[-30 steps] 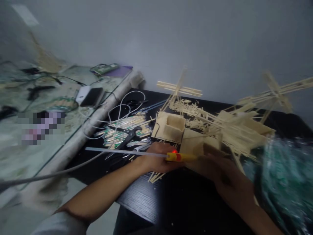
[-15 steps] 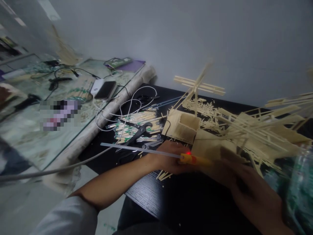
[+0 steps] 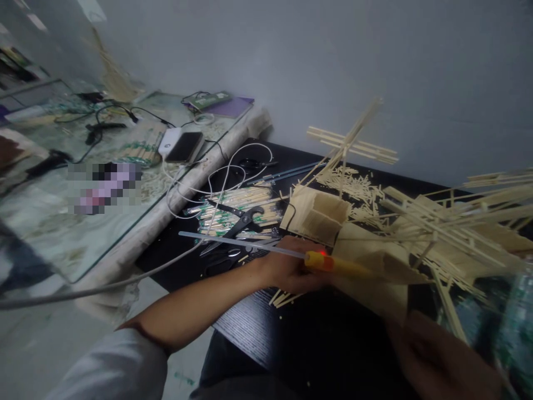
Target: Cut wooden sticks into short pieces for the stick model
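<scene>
My left hand (image 3: 293, 269) is closed around a yellow glue gun (image 3: 318, 261), whose small red light glows. A long translucent glue stick (image 3: 241, 241) runs out of its back to the left, over my forearm. The gun's front points right, over a tan board (image 3: 362, 250) on the black table. My right hand (image 3: 449, 355) is at the lower right, dark and smeared by motion, apart from the gun; its fingers cannot be made out. Beyond my left hand is a tan block with a recess (image 3: 318, 214), with a cross-shaped stick structure (image 3: 345, 144) rising behind it.
Wrapped chopsticks (image 3: 237, 205) lie left of the block, under black-handled pliers (image 3: 241, 219). A stick frame (image 3: 441, 222) and cut stick pieces (image 3: 350, 186) lie right. A white cable (image 3: 179, 258) crosses to the glass-topped table (image 3: 137, 222), which holds a phone (image 3: 185, 147).
My right hand has drawn back from the front of the glue gun, down and to the right. My left hand and the gun keep nearly the same place while the view shifts slightly.
</scene>
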Demonstrator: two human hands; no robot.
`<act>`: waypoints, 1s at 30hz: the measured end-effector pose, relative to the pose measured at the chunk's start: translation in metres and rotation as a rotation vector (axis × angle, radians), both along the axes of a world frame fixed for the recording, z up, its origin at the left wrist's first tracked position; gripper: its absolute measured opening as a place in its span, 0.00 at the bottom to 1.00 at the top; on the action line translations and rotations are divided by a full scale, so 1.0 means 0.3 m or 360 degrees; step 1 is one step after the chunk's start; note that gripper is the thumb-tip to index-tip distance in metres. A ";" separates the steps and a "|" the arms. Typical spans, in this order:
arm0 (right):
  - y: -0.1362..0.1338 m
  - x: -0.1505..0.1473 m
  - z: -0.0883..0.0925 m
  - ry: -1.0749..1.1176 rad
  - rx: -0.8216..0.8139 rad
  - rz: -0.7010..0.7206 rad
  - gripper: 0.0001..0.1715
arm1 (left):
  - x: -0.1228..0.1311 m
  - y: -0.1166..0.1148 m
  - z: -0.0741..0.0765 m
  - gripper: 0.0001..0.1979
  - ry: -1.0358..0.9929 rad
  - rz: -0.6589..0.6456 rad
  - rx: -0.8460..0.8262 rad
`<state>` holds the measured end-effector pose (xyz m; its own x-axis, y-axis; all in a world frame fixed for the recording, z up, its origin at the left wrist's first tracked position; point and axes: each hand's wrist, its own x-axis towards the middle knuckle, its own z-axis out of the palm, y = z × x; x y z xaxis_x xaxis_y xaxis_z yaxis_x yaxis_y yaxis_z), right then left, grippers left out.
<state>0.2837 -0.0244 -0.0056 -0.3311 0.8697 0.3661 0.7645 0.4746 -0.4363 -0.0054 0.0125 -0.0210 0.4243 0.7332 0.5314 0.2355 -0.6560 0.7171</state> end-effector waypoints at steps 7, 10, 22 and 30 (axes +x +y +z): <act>-0.099 -0.215 -0.013 -0.0077 0.0256 0.0992 0.19 | -0.006 -0.008 0.025 0.14 -0.0184 0.0107 -0.0246; -0.118 -0.260 -0.053 -0.0246 0.0134 0.1015 0.28 | -0.007 -0.015 0.045 0.14 -0.0070 0.0173 -0.0292; -0.097 -0.312 -0.041 -0.0441 0.0111 0.1015 0.18 | -0.008 -0.008 0.037 0.12 -0.0165 0.0331 -0.0263; -0.074 -0.299 -0.012 -0.0655 -0.0048 0.0994 0.06 | -0.023 -0.001 0.028 0.13 -0.0130 0.0356 -0.0351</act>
<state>0.1940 -0.0467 -0.0091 -0.8717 0.4827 0.0847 0.4609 0.8663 -0.1927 -0.0123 0.0121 -0.0125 0.2021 0.9048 0.3748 0.2918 -0.4210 0.8588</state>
